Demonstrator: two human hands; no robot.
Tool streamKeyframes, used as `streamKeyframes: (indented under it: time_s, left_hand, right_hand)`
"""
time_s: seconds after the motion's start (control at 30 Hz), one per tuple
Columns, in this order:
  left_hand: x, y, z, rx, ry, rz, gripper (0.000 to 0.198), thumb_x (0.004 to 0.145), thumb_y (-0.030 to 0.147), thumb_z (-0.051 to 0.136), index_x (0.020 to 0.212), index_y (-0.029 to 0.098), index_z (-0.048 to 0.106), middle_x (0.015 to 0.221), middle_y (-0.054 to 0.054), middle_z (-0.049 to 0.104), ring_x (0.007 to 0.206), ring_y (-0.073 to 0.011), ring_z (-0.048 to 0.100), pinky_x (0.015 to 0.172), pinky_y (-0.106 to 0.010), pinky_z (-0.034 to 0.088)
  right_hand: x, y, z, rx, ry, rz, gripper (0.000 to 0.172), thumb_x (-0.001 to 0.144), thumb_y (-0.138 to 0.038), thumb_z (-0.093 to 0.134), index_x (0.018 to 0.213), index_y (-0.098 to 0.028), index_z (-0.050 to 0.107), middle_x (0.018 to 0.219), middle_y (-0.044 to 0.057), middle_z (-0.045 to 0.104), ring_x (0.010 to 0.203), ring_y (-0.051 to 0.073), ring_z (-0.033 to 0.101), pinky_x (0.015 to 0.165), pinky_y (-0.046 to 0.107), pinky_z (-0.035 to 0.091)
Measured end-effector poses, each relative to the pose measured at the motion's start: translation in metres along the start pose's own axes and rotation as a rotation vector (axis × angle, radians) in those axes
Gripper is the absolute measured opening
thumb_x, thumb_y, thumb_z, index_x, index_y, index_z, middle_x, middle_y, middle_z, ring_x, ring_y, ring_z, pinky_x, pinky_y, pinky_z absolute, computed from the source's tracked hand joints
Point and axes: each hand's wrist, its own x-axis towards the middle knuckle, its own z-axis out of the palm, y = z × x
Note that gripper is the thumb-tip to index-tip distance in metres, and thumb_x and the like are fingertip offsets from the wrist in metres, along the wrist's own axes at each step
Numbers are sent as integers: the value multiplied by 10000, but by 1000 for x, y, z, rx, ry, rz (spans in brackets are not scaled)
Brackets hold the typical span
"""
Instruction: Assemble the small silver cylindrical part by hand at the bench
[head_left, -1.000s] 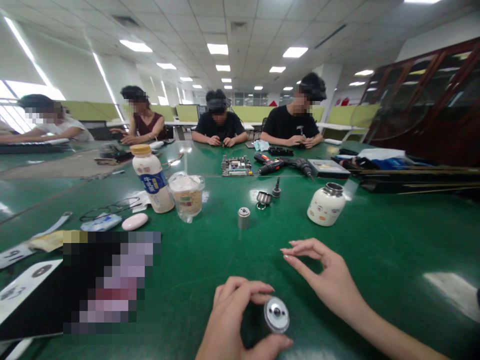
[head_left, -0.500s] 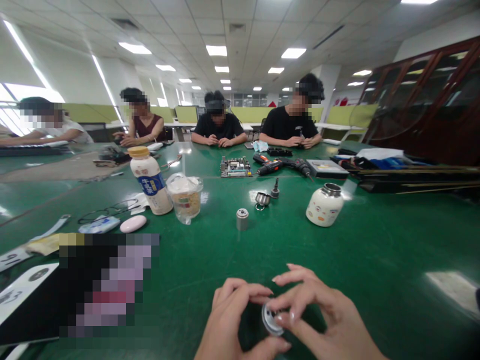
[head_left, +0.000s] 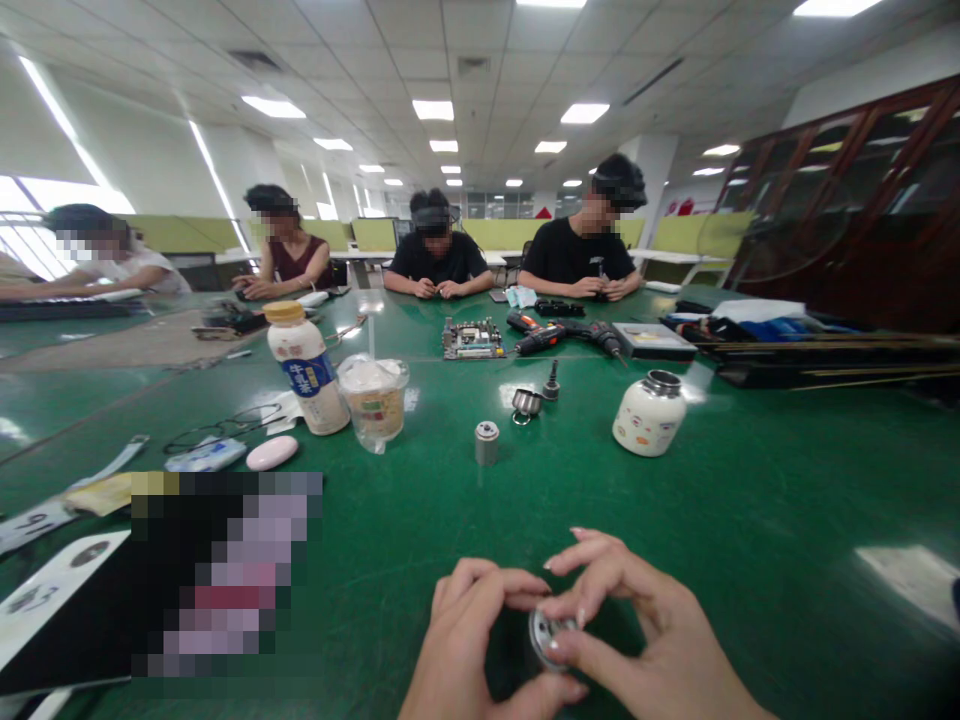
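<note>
At the near side of the green table, my left hand point(head_left: 476, 640) curls around a small round metal part point(head_left: 541, 640), its fingers and thumb at the rim. My right hand point(head_left: 637, 630) pinches with thumb and forefinger at the part's upturned face; the other fingers are lifted. Those fingertips hide some of the face, where dark holes show. Farther off stands a similar silver metal cylinder point(head_left: 487, 445) with a holed top. Behind it are a small steel cup with a ring point(head_left: 526, 404) and a dark, narrow-necked fitting point(head_left: 552, 382).
A white flask point(head_left: 649, 415) stands at the right. Left are a drink bottle point(head_left: 309, 375), a plastic cup point(head_left: 373, 400) and a pink oval object point(head_left: 273, 453). A circuit board point(head_left: 474, 339) and power drills point(head_left: 566, 335) lie farther back. Several people sit across the table.
The view has shifted slightly, so the table things sit a little lower and to the right. Both hands keep nearly the same grip on the metal part.
</note>
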Motion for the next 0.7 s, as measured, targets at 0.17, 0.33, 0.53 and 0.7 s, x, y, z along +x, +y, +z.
streamKeyframes:
  time_s: [0.17,0.33,0.53,0.7]
  left_hand:
    - [-4,-7,3,-5,165,81,764,573,246,923,1206,270,497,1040,-32,698,948,-263,659,805,-380,554]
    - [-10,-3,-3,79,198,277,464,679,344,891,1064,322,634,1218,-33,681,1118,-288,599,944,-407,490]
    - [-12,0,2,278,137,354,379,898,283,708,1237,432,628,1253,36,708,1223,-258,571,1004,-394,453]
    - [-13,-4,2,333,121,369,341,941,275,653,1264,382,631,1212,2,732,1242,-259,564,1025,-392,448]
  right_hand:
    - [-7,11,-9,36,128,-63,78,889,-242,623,880,-266,549,722,-31,639,786,199,683,1006,442,434]
    - [-10,16,-8,102,-53,142,112,976,-319,488,946,-245,566,881,33,652,906,227,650,833,349,515]
    - [-9,11,-7,113,-122,226,183,979,-371,470,974,-237,594,924,39,644,933,226,635,840,334,511]
    - [-7,8,-7,135,-110,245,239,966,-443,484,928,-239,605,880,29,650,892,228,638,810,324,517]
